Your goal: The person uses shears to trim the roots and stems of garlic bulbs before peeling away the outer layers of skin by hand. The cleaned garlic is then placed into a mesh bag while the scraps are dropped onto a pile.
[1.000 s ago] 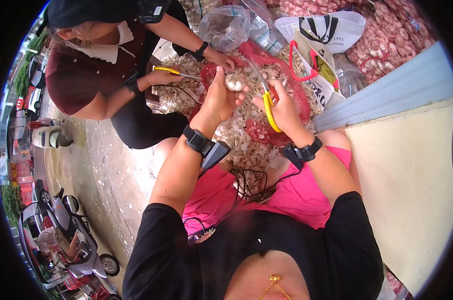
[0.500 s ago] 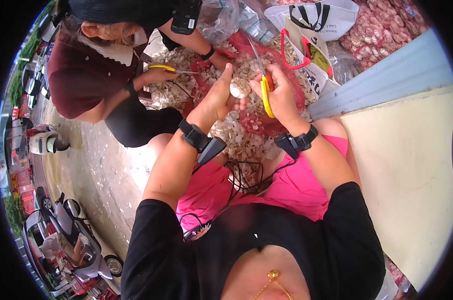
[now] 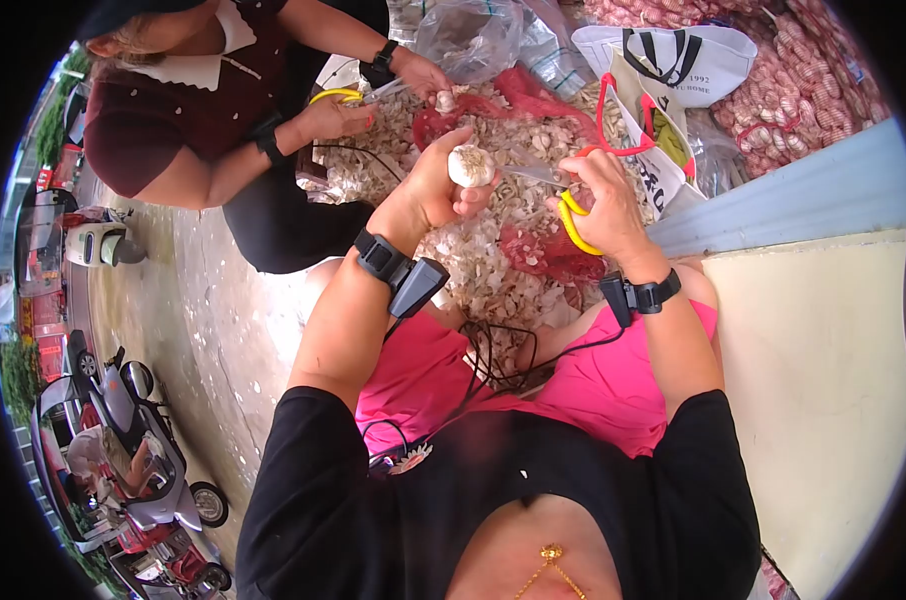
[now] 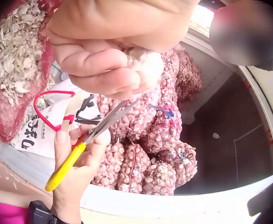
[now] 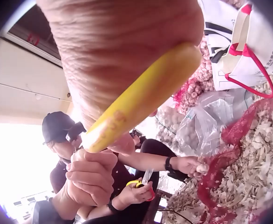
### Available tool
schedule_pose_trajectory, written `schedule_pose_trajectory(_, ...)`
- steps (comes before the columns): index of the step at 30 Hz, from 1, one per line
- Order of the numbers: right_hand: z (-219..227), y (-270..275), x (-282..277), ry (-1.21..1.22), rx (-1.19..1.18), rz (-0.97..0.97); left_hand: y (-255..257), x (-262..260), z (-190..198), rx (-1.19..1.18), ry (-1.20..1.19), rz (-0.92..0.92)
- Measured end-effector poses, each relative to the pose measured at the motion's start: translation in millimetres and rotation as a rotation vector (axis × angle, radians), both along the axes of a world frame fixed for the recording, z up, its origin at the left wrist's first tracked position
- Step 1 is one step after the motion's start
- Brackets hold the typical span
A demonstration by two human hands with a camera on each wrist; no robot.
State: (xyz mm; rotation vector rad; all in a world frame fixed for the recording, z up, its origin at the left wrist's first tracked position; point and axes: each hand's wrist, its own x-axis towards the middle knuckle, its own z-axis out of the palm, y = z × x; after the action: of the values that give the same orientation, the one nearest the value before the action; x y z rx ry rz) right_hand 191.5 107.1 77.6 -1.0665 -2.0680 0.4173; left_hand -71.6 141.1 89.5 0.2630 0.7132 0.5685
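Holding the scissors (image 4: 67, 166) just off the garlic's (image 3: 471, 167) edge.

Bulb (image 3: 471, 167) left of scissors (image 3: 577, 226); tote bags (image 3: 718, 72) right of peelings (image 3: 478, 270).

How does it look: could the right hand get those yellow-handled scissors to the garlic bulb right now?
Probably yes. The right hand holds the scissors with their blades pointing towards the garlic bulb in the left hand, and nothing seems to stand between.
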Motion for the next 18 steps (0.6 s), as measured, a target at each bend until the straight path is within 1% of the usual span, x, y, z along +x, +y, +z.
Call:
schedule_pose_trajectory(2, 0, 1, -1, -0.042, 0.038, 0.002, -1, -2, -5, 0.002, -0.002, -0.002)
schedule_pose_trajectory(5, 2, 0, -4, -0.05, 0.02, 0.004, -2, -4, -7, 0.009, 0.006, -0.018)
schedule_pose_trajectory(7, 2, 1, -3, -0.068, 0.035, 0.013, -3, -4, -2, 0.014, 0.016, -0.025)
schedule_pose_trajectory(9, 4, 1, -4, -0.087, 0.049, 0.022, -5, -2, 4, -0.021, 0.085, 0.022)
schedule_pose_trajectory(10, 5, 0, -4, -0.091, 0.049, 0.023, -5, -1, 4, -0.021, 0.084, 0.025)
schedule_pose_trajectory(12, 4, -1, -4, -0.094, 0.048, 0.024, -6, 1, 4, 0.004, 0.207, 0.017)
schedule_pose_trajectory(16, 4, -2, -8, -0.088, 0.004, 0.03, -6, 5, 2, 0.036, 0.236, -0.007)
schedule_pose_trajectory(18, 1, -2, -8, -0.085, -0.019, 0.031, -6, 7, 5, -0.025, 0.254, 0.043)
